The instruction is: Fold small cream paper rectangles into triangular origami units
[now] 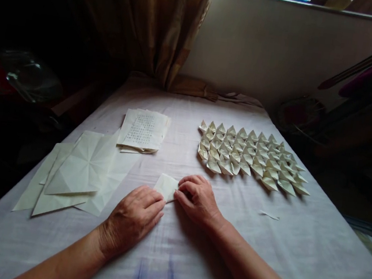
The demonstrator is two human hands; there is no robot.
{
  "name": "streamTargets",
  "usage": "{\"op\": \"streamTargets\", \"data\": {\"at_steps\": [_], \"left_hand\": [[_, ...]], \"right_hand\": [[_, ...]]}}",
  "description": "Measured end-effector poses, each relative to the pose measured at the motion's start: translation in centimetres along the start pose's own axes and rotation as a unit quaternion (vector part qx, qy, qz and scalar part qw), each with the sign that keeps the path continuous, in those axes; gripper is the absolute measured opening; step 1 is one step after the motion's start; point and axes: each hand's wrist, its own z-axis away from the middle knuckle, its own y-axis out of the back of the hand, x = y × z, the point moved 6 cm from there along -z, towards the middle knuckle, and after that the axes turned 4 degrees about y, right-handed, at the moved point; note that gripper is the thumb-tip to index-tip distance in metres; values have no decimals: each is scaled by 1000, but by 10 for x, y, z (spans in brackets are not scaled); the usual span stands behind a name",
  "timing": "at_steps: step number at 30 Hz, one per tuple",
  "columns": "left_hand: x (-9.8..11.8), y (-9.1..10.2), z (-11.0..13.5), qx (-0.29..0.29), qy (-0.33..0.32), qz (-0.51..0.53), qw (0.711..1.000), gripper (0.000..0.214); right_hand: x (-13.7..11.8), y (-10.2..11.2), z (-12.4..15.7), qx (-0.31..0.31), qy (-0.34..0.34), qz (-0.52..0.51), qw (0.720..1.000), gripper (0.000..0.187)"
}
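A small folded piece of white paper (pixel 166 185) rests on the cloth-covered table between my hands. My left hand (pixel 137 210) is closed at its left and near side, fingers held together and pressing on the edge. On the other side, my right hand (pixel 199 200) pinches the right edge between thumb and curled fingers. Both hands hide parts of the paper's sides. Beyond my right hand, several small folded paper boats (pixel 247 154) stand in tight rows.
Creased loose sheets (pixel 81 167) overlap at the left. A stack of written pages (pixel 143 128) lies farther back. Right of my right arm is a thin white paper strip (pixel 269 215). A gold curtain (pixel 177 24) hangs at the table's far edge, against a pale wall (pixel 260 44).
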Motion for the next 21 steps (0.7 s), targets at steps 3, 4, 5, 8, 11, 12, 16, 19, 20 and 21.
{"op": "streamTargets", "data": {"at_steps": [3,4,5,8,11,12,16,19,20,21], "left_hand": [[-1,0,-2,-12,20,20,1000,22],[-2,0,-3,-14,24,23,999,22],[-2,0,-3,-17,28,24,999,21],[-4,0,-4,-18,35,19,999,21],[-3,-2,-5,-20,27,13,999,26],[-3,-3,-4,-26,23,11,999,28],[-4,-9,-2,-44,23,5,999,30],[-4,-11,-1,-51,26,5,998,30],[-4,-11,0,-52,27,5,998,30],[-4,-11,0,-54,29,4,998,31]], "right_hand": [[-1,-1,3,17,-22,4,1000,12],[-2,-1,3,21,-26,5,999,12],[-2,-1,4,24,-29,6,999,12],[-3,-1,4,29,-34,13,999,12],[-3,-2,4,29,-36,22,999,13],[-2,-3,4,29,-37,24,999,14],[-2,-3,5,27,-37,28,999,14],[-3,-3,5,27,-36,33,998,14],[-3,-3,5,27,-36,35,998,14],[-3,-3,5,28,-36,36,998,15]]}}
